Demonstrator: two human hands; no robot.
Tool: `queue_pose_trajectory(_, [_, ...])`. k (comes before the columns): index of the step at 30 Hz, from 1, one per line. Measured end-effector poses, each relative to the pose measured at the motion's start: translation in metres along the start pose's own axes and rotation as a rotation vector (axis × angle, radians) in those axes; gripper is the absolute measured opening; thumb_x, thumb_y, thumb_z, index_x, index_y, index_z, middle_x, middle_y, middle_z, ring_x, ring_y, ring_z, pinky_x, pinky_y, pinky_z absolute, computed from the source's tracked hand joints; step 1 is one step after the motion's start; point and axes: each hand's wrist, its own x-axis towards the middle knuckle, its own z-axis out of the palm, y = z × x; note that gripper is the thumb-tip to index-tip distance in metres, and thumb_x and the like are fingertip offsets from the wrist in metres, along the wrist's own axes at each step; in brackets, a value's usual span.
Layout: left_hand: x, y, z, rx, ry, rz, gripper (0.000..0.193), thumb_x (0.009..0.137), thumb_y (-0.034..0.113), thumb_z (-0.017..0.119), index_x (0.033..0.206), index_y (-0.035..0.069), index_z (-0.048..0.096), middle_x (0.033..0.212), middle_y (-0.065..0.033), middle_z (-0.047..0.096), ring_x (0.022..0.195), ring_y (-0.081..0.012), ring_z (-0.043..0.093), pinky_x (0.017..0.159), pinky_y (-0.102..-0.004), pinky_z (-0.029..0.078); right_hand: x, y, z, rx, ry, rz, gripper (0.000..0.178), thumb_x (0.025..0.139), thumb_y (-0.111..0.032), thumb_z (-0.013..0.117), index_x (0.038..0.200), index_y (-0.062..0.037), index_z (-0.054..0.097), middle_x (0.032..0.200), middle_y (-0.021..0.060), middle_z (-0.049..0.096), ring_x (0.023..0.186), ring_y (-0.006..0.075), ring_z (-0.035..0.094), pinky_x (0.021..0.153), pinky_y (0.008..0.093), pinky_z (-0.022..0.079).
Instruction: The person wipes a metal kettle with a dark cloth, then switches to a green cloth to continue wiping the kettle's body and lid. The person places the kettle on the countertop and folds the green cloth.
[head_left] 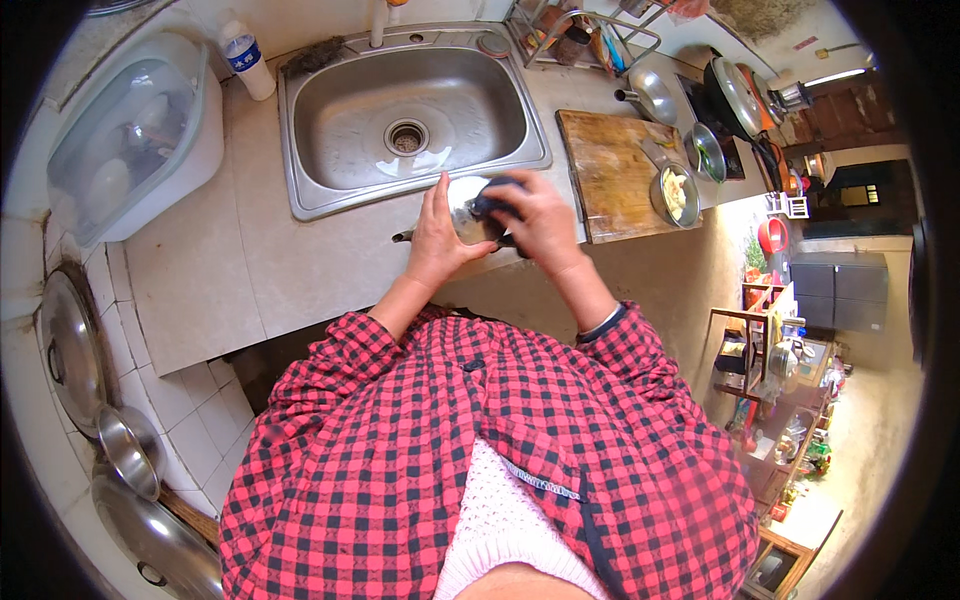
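A small shiny metal kettle (464,197), with a short dark spout (402,237) pointing left, is held above the near rim of the steel sink (297,190). My left hand (437,237) is closed against its left side, fingers pointing away from me and thumb near its base. My right hand (538,222) has its fingers curled on a dark thing (500,197) pressed to the kettle's right side; whether that is a cloth or part of the kettle, I cannot tell. Another dark part sticks out under my right hand, mostly hidden.
A wooden chopping board (605,165) lies right of the sink, with a bowl of pale food (676,196) on its right edge. Beyond are a steel pan (652,95) and a wok (735,95). Leftward stand a white bottle (248,62) and a lidded plastic tub (130,130).
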Motion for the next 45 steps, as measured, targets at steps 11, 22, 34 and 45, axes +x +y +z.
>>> queue_pose_trajectory(11, [0.001, 0.001, 0.002, -0.006, 0.025, 0.001, 0.113, 0.053, 0.034, 0.09, 0.141, -0.001, 0.029, 0.133, -0.0219, 0.042, 0.125, -0.0376, 0.044, 0.105, -0.0426, 0.039, 0.036, -0.004, 0.042, -0.165, 0.013, 0.181, 0.017, 0.076, -0.024, 0.074, 0.091, -0.0168, 0.069, 0.095, 0.0043, 0.063, 0.086, 0.0269, 0.064, 0.068, 0.0395, 0.052])
queue_pose_trajectory(22, [0.0, 0.003, 0.006, 0.031, 0.074, -0.009, 0.112, 0.052, 0.031, 0.09, 0.141, 0.0, 0.029, 0.129, -0.0197, 0.043, 0.121, -0.0358, 0.046, 0.102, -0.0421, 0.041, 0.028, 0.002, 0.026, -0.154, -0.03, 0.167, 0.029, 0.072, -0.013, 0.073, 0.1, -0.0201, 0.071, 0.099, 0.0032, 0.062, 0.092, 0.0262, 0.062, 0.072, 0.0396, 0.052])
queue_pose_trajectory(34, [0.001, 0.006, 0.004, 0.06, 0.059, -0.012, 0.11, 0.053, 0.03, 0.089, 0.141, -0.001, 0.029, 0.129, -0.0201, 0.042, 0.122, -0.0361, 0.044, 0.104, -0.0417, 0.04, -0.04, -0.016, 0.002, -0.127, -0.056, 0.227, 0.035, 0.072, -0.015, 0.075, 0.107, -0.0202, 0.069, 0.096, 0.0059, 0.058, 0.087, 0.0262, 0.063, 0.069, 0.0382, 0.053])
queue_pose_trajectory(45, [0.004, 0.01, -0.003, 0.08, -0.017, 0.028, 0.114, 0.054, 0.027, 0.088, 0.146, 0.0, 0.025, 0.13, -0.0221, 0.042, 0.123, -0.0378, 0.042, 0.105, -0.0427, 0.038, -0.037, -0.011, 0.009, 0.04, 0.053, 0.188, 0.039, 0.07, -0.012, 0.075, 0.108, -0.0203, 0.069, 0.103, 0.006, 0.06, 0.092, 0.0273, 0.062, 0.073, 0.038, 0.053])
